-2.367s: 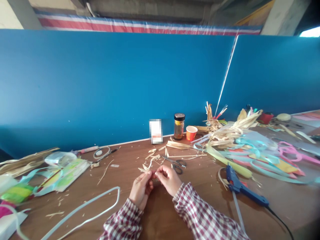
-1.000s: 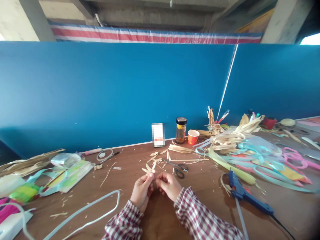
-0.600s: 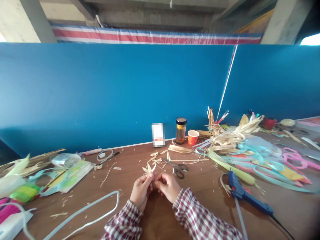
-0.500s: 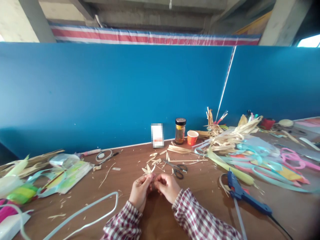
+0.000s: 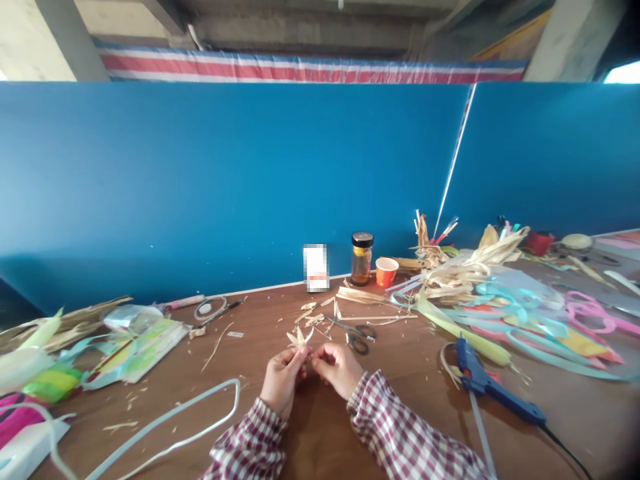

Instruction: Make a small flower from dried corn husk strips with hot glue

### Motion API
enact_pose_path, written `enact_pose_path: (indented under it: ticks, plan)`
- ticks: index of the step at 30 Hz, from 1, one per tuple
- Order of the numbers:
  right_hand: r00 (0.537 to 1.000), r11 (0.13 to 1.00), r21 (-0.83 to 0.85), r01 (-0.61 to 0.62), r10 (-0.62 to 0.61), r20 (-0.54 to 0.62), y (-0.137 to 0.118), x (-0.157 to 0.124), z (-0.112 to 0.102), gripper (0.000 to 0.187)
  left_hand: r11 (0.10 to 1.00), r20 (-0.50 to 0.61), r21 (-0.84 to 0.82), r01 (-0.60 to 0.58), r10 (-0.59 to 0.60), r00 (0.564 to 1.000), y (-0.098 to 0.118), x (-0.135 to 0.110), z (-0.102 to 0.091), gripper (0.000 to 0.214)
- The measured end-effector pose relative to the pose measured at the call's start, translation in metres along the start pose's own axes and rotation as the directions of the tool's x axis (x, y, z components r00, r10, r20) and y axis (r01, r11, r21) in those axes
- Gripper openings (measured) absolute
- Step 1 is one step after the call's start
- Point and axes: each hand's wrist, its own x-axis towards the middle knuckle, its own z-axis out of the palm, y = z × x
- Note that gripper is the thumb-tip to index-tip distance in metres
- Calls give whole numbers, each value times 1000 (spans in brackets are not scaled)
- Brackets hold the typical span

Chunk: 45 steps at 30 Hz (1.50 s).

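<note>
Between the fingers of my left hand [image 5: 283, 379] is a small pale flower of dried husk strips [image 5: 299, 338], its pointed petals spread out above the fingertips. My right hand [image 5: 341, 369] is closed in a pinch close beside it, at the flower's base; what those fingertips hold is too small to make out. Just beyond the hands, dark-handled scissors [image 5: 359, 337] lie on the brown table [image 5: 320, 433] among husk scraps [image 5: 315, 319].
A blue hot glue gun [image 5: 493, 383] with a cord lies at right, near a heap of dried husks [image 5: 465, 277] and ribbons. A lidded jar [image 5: 361, 260] and paper cup [image 5: 387, 272] stand by the blue partition [image 5: 225, 180]. White tubing [image 5: 165, 407] lies at left.
The view has shifted slightly. Both hands stay together at the husk flower, with the right fingertips still pinched beside it.
</note>
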Motion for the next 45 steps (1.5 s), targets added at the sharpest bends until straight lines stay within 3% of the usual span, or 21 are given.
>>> enact_pose_path:
  ticks: [7, 15, 45]
  plan:
    - [995, 982, 162, -95, 98, -15, 2, 4, 2, 14, 976, 178, -184, 119, -86, 980, 4, -3, 6, 30]
    - [996, 972, 215, -93, 91, 15, 3, 4, 4, 18, 966, 181, -206, 155, -118, 976, 1, -1, 3, 30]
    - [995, 987, 126, -95, 95, 7, -2, 2, 5, 14, 957, 191, -234, 171, -127, 973, -1, 0, 2, 26]
